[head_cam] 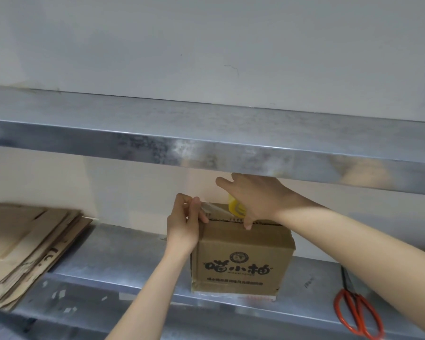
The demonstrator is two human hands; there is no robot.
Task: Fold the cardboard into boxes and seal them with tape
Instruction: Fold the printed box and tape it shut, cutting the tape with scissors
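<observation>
A folded brown cardboard box [243, 258] with black printed characters stands upright on the steel table [123, 256]. My left hand [185, 222] pinches the free end of a clear tape strip [215, 209] at the box's top left corner. My right hand [258, 197] grips a yellow-cored tape roll [236, 207] above the box's top, one finger touching the top front edge. The tape stretches between both hands over the top seam. The roll is mostly hidden by my right hand.
A stack of flat cardboard blanks [22, 246] lies at the left of the table. Orange-handled scissors [356, 312] lie at the right. A steel shelf [206, 138] hangs just above my right hand. A white wall stands behind.
</observation>
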